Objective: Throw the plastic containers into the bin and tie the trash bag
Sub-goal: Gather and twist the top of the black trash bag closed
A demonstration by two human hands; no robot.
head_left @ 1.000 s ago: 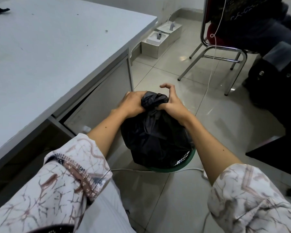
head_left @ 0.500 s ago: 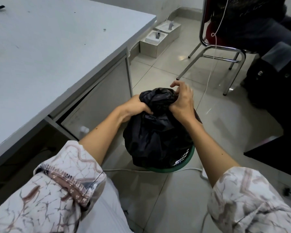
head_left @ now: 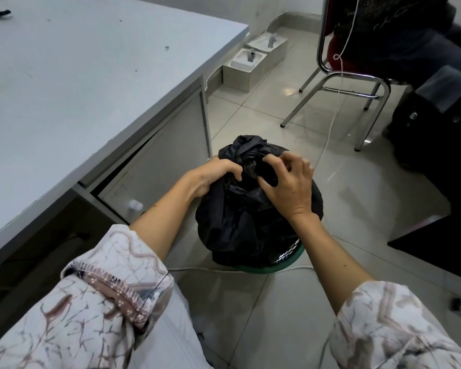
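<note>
Tying stage, by the look of it: black bag (head_left: pixel 250 217) sitting in the green bin (head_left: pixel 290 258) on the floor, at three o'clock from the worktop (head_left: pixel 77 83) corner. Left hand (head_left: pixel 213 177) curled tight on gathered plastic at nine o'clock of the knot (head_left: pixel 246 155). Right hand (head_left: pixel 288 179) at three o'clock, fingers (head_left: pixel 273 162) half-spread, tips pinching loose folds rather than clamped. Knot standing upright between both hands, twisted tail poking toward twelve, about equally near each. Against half a second ago: right hand dropped off the top and opened out, knot now bared. No containers visible; presumably inside.
</note>
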